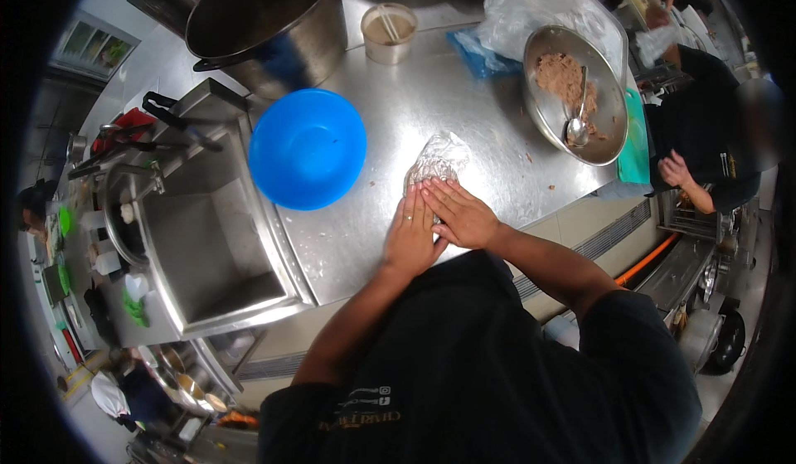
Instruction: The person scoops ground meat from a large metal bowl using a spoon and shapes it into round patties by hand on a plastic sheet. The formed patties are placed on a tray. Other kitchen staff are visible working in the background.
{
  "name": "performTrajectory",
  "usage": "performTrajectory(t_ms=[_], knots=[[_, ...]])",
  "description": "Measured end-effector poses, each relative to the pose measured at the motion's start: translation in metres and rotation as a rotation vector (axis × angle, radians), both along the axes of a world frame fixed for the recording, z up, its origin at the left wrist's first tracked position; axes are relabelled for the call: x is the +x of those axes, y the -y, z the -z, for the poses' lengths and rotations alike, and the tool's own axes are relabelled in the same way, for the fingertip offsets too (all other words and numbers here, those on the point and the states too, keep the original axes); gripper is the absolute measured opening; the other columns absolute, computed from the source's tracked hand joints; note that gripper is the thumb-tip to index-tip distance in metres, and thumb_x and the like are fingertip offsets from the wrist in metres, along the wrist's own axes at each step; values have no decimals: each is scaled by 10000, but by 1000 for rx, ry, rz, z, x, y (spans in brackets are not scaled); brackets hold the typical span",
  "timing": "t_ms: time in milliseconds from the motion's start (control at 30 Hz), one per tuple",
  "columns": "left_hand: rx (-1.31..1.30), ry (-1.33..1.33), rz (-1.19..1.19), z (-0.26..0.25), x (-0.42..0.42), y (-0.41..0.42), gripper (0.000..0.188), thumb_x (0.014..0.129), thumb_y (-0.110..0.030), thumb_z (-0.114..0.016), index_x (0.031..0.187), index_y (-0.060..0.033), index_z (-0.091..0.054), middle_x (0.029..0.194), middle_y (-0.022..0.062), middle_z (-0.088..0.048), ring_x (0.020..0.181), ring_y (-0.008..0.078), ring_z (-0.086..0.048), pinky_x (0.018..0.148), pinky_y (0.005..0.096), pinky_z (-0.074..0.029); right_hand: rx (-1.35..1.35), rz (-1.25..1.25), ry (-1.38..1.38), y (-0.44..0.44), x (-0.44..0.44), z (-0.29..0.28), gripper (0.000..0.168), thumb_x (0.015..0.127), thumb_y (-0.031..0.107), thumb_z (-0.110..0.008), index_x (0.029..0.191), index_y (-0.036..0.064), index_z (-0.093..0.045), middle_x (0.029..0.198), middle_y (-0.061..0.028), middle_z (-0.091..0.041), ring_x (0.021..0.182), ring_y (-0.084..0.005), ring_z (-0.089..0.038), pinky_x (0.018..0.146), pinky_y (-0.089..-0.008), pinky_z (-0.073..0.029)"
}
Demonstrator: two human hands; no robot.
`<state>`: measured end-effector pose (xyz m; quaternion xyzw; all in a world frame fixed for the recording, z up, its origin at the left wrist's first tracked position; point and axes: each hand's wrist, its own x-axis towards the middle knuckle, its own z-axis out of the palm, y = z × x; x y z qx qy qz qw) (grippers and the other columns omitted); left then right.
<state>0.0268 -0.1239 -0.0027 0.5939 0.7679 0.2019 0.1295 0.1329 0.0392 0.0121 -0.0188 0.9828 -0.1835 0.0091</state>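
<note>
A crinkled clear plastic bag (441, 153) lies on the steel worktop (398, 106) in front of me. My left hand (413, 231) rests flat over its near end. Beside it, my right hand (463, 215) presses on the same bag, fingers stretched forward and fingertips touching the left hand's. The hands hide the near part of the bag, and its contents cannot be made out. To the left stands a blue plastic bowl (308, 150). Further right, a steel bowl (612, 116) holds a brownish minced mixture (563, 78) with a metal spoon (578, 128) lying in it.
A steel sink (205, 240) is at left, with black-handled tongs (180, 119) by its rim. Behind stand a large pot (311, 47) and a tub (388, 50). A green cutting board (634, 140) lies at right, near a co-worker (696, 116). Plastic bags (516, 10) lie at the back.
</note>
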Motion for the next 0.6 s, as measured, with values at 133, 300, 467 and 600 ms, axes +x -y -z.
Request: performTrajectory(t_ms=[133,300,467,600], knots=[[5,-9,-41,-2,-1,-3,960,917,-528,-621,1506,156,-295,1604,339,-242,1527,468,-180,1242,517,-180,123,11,35,-9,-5,-5,700,1017,433,-504,1542,-9,-371,1625,-198,-335,1532,-318,-280,1263,-481,-180],[9,-5,-24,-4,-2,-1,970,920,-554,-604,1504,158,-300,1606,343,-235,1529,465,-173,1244,510,-177,333,14,69,-21,-6,-9,718,1031,502,-434,1561,24,-357,1640,-139,-337,1543,-270,-263,1263,-516,-137],[40,-16,-17,0,-5,-2,957,924,-541,-601,1508,152,-294,1612,338,-226,1534,458,-163,1249,509,-159,345,92,167,-20,-10,-28,760,1029,536,-417,1579,22,-314,1655,-143,-302,1548,-275,-248,1261,-532,-127],[39,-20,-10,2,-2,-1,971,911,-532,-618,1516,148,-280,1615,336,-218,1542,448,-139,1252,506,-149,185,11,123,-8,-20,-20,801,1028,557,-413,1585,-3,-273,1661,-176,-267,1549,-306,-236,1267,-495,-131]])
